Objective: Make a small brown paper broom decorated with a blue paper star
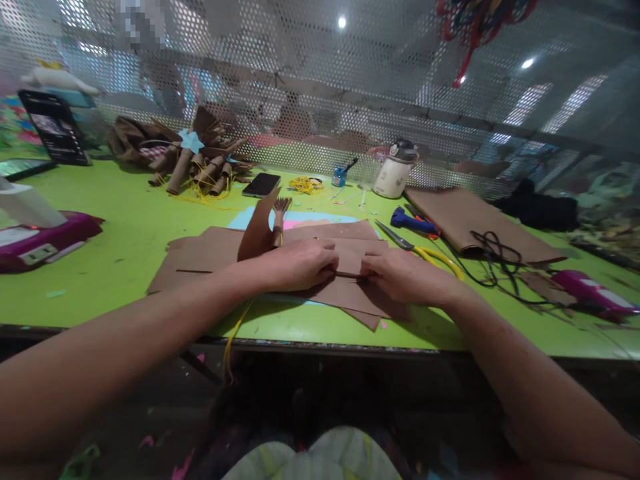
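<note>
Brown paper sheets lie overlapping in front of me. My left hand and my right hand face each other over them, fingers closed on a narrow rolled or folded strip of brown paper that spans the gap between them. Whether the strip is the edge of a sheet below cannot be made out. Just behind my left hand stand a curled piece of brown paper and a small fringed paper roll. Yellow-handled scissors rest to the right of my right hand.
Tied paper bundles, a black phone, yellow string and a white bottle line the back. At right are a blue-handled tool, folded brown paper and a black cord. A purple power strip lies left.
</note>
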Motion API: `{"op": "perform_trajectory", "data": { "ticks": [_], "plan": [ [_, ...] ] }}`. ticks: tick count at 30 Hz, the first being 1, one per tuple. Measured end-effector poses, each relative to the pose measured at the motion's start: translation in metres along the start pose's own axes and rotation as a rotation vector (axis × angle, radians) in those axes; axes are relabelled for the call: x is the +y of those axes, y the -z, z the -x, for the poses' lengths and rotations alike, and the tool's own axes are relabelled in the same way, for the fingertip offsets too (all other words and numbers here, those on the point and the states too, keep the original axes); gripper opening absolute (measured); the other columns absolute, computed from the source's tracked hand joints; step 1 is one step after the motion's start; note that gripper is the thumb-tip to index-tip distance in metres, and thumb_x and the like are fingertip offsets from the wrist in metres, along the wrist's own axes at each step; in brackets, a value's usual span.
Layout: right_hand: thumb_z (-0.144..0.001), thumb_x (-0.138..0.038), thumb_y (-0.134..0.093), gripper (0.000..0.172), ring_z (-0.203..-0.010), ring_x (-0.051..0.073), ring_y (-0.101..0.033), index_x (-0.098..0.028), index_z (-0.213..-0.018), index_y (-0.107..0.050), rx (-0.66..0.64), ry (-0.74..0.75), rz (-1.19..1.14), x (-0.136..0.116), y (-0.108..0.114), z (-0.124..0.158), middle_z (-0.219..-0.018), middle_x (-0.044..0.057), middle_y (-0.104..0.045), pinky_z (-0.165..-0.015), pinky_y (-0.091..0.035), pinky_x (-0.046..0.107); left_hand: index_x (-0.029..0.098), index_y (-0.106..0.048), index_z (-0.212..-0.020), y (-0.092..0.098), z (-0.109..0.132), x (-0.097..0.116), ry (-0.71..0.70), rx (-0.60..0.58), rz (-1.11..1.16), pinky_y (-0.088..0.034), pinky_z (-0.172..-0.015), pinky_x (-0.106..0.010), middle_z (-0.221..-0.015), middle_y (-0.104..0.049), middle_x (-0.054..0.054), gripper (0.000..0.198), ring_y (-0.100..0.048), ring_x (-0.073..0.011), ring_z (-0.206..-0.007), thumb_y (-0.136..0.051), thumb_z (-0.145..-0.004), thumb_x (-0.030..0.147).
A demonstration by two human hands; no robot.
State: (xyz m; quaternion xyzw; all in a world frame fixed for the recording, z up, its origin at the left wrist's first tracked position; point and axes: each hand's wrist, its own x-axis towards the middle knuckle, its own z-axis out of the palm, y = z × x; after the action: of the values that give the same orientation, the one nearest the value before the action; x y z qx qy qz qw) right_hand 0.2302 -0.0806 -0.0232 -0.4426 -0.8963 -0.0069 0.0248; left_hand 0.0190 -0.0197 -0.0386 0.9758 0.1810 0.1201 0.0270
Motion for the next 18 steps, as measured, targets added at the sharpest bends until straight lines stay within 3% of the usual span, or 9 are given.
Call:
{"op": "perform_trajectory", "data": {
  "ticks": [7, 18],
  "plan": [
    [-0.078, -0.013, -0.049, 0.015, -0.070, 0.015, -0.052, -0.016, -0.080, -0.064, 0.031, -0.058, -0.132, 0.011, -0.006, -0.004, -0.077, 0.004, -0.064, -0.062, -0.036, 0.025, 0.015, -0.058, -0.079, -0.005, -0.004, -0.003, 0.098, -0.005, 0.110, -0.038, -0.063, -0.024, -0.083, -0.058, -0.004, 0.013, -0.052, -0.0137, -0.070, -0.051, -0.081, 0.026],
    [-0.081, -0.015, -0.050, 0.013, -0.079, 0.017, -0.053, -0.016, -0.079, -0.063, 0.103, 0.018, -0.069, 0.002, -0.008, -0.006, -0.082, 0.007, -0.061, -0.069, -0.037, 0.027, 0.015, -0.061, -0.069, -0.012, -0.004, -0.011, -0.036, 0.144, 0.056, -0.038, -0.061, -0.025, -0.074, -0.057, -0.005, 0.019, -0.052, -0.0127, -0.064, -0.046, -0.080, 0.018]
  ]
}}
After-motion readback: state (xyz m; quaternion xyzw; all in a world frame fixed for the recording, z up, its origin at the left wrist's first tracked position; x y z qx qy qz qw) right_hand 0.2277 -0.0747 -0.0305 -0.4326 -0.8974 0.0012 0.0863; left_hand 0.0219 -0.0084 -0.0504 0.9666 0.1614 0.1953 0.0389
